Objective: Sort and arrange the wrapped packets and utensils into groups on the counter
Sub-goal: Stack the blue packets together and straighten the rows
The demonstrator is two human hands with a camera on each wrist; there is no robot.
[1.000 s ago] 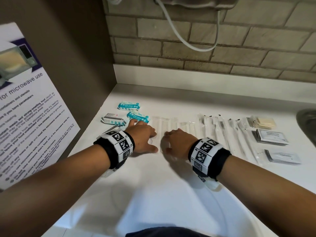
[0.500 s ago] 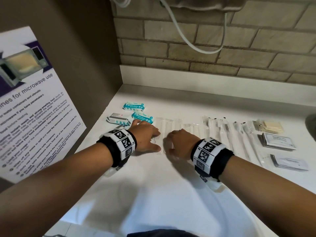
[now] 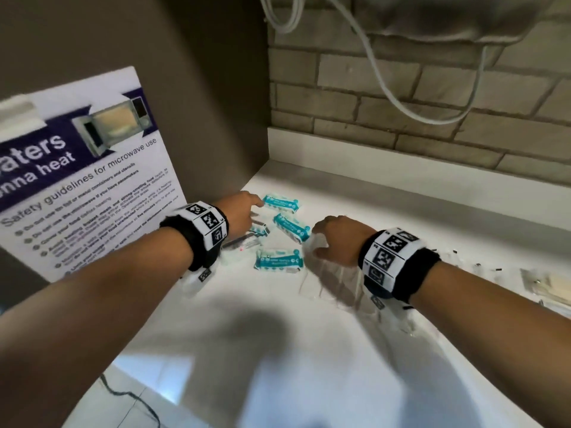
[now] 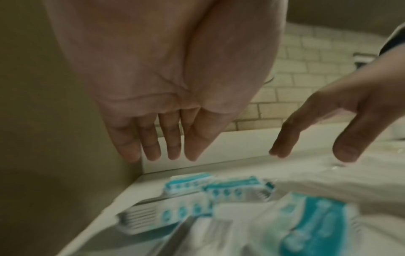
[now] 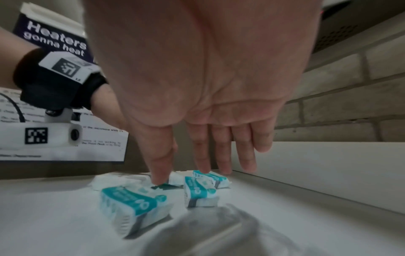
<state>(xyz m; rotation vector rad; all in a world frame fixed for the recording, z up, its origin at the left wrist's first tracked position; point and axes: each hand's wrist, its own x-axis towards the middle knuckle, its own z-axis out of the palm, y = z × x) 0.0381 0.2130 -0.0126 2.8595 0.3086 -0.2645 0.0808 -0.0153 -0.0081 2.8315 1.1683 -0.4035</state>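
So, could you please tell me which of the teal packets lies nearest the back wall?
The teal packet by the left hand's fingertips; it lies farthest back. The other two teal packets lie nearer the person.

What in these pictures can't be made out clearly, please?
- Packet under the left hand, head view: mostly covered by the hand.
- Print on the teal packets, left wrist view: blurred by motion.
- Clear wrappers by the right hand, head view: see-through and blurred, so their count is unclear.
- Tan packet, head view: cut off by the right edge.
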